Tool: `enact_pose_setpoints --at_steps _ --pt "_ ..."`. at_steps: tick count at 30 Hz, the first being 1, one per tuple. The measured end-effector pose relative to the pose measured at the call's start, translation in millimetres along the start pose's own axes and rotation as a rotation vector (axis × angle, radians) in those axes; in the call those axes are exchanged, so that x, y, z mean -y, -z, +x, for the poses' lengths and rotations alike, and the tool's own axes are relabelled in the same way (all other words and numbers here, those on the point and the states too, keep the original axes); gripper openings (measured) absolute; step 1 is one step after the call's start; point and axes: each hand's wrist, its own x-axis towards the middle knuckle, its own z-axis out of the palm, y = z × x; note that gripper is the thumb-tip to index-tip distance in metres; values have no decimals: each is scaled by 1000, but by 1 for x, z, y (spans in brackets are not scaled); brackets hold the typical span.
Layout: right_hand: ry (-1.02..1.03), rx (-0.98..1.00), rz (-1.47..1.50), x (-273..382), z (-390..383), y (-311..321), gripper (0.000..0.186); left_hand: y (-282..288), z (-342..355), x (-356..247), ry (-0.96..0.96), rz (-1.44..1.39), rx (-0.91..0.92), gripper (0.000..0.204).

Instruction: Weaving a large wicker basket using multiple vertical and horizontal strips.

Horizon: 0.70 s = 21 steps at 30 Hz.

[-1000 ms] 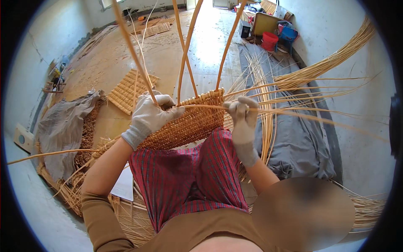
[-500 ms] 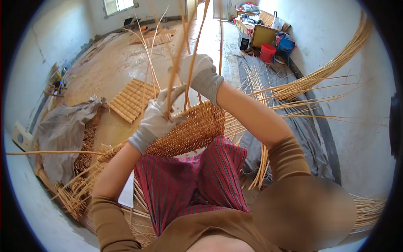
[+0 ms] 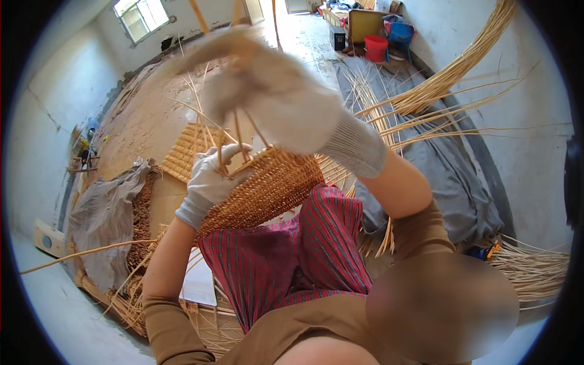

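In the head view, my gloved left hand point(image 3: 208, 179) grips a rod at the upper left part of a tan woven wicker piece point(image 3: 274, 182), which lies across my lap over a red striped cloth point(image 3: 322, 237). Upright rods point(image 3: 239, 131) rise from the woven edge. My gloved right hand point(image 3: 274, 103) is raised over the weave among these rods, large and smeared by motion; whether its fingers hold a rod I cannot tell. Long loose strands fan out from the piece toward the right.
A long bundle of canes point(image 3: 456, 67) runs up the right wall over grey cloth point(image 3: 450, 188). A red bucket point(image 3: 375, 48) and blue chair point(image 3: 399, 33) stand at the back right. A woven mat point(image 3: 179, 152), crumpled grey fabric point(image 3: 100, 219) and more canes point(image 3: 529, 274) lie around me.
My right hand has swung from the right side of the weave up and across the upright rods, and is now nearer the camera. My left hand has stayed on the weave, slightly lower.
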Motion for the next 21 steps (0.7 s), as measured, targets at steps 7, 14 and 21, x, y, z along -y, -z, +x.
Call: enact_pose_setpoints --at_steps 7,14,21 --pt "-561 -985 409 -98 -188 22 16 -3 -1 -21 -158 146 -62 43" --pt "-482 -796 439 -102 -192 30 25 -21 24 -15 -2 184 158 35" --pt "-30 -815 202 -77 -182 -26 23 -24 21 -28 166 -195 23 35"
